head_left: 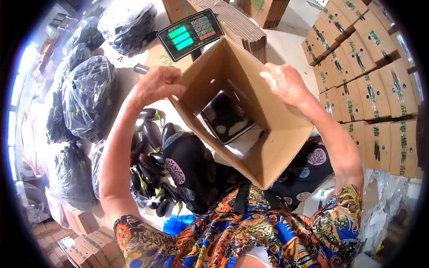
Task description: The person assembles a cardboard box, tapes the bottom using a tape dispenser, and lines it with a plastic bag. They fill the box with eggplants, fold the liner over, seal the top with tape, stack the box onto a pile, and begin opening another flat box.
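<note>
Between my two hands is a cardboard box (286, 138), held up with its open side toward me. My left hand (157, 84) is closed on the box's left edge. On the opposite edge, my right hand (282, 83) grips the cardboard with bent fingers. The box's far end is open too, and a black scale platform (225, 118) shows through it. Just beyond the box stands the scale's display (190, 35), with lit green readouts and a keypad. Loose eggplants (151, 167) lie in a heap to the left of my legs.
Clear plastic bags of eggplants (89, 96) line the left side. Stacked printed cartons (362, 85) form a wall on the right. Flattened cardboard (228, 20) stands behind the scale. More cartons (91, 250) sit at lower left, and a blue plastic bag (178, 223) lies beside me.
</note>
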`<control>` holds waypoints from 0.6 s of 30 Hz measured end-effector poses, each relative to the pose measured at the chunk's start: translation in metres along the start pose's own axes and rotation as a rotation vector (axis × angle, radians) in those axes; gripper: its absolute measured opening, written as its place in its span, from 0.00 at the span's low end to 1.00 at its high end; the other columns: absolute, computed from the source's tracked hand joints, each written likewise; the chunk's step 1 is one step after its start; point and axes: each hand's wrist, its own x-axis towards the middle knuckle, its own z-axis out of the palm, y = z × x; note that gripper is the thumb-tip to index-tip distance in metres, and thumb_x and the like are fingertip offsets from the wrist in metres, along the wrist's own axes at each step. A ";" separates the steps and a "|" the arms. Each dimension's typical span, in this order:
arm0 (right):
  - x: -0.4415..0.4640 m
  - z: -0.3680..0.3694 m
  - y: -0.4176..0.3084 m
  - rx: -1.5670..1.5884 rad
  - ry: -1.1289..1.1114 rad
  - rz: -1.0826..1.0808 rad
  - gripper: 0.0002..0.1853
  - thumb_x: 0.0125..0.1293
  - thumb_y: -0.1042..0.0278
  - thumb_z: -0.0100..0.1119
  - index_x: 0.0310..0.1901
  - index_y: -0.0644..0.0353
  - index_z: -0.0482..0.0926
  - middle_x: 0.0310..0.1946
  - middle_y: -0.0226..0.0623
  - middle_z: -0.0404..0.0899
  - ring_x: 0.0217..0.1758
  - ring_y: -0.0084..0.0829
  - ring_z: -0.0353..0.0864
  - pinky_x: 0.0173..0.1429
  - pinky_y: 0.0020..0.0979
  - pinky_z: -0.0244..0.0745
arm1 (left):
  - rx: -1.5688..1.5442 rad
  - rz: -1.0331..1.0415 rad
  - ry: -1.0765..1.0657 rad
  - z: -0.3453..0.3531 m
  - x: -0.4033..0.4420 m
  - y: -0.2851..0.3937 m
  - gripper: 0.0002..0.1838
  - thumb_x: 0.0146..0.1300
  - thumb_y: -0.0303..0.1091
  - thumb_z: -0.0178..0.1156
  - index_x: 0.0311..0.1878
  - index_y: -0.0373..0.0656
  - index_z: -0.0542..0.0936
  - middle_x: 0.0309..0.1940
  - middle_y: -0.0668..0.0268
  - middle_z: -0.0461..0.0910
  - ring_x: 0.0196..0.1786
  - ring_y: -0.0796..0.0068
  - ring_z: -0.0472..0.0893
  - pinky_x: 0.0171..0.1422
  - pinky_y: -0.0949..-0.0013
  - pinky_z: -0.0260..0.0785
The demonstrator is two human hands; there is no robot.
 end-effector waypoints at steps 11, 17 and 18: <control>0.039 0.008 0.014 -0.046 -0.101 -0.203 0.15 0.68 0.58 0.55 0.44 0.61 0.79 0.27 0.54 0.80 0.34 0.53 0.81 0.41 0.46 0.76 | 0.154 0.345 -0.218 0.035 -0.021 0.019 0.11 0.44 0.35 0.62 0.23 0.36 0.74 0.20 0.56 0.78 0.26 0.56 0.79 0.34 0.58 0.71; 0.037 0.010 0.006 -0.034 -0.099 -0.259 0.14 0.68 0.61 0.56 0.41 0.65 0.78 0.26 0.55 0.78 0.32 0.55 0.79 0.38 0.47 0.74 | -0.211 -0.047 -0.647 0.036 0.019 0.022 0.25 0.59 0.57 0.68 0.28 0.39 0.87 0.20 0.66 0.82 0.25 0.79 0.80 0.31 0.71 0.72; 0.038 0.010 0.006 -0.029 -0.096 -0.274 0.13 0.68 0.61 0.56 0.41 0.65 0.77 0.26 0.55 0.78 0.33 0.55 0.79 0.38 0.47 0.74 | -0.173 -0.015 -0.628 0.037 0.020 0.023 0.29 0.60 0.61 0.66 0.29 0.38 0.87 0.18 0.66 0.81 0.25 0.78 0.81 0.30 0.70 0.72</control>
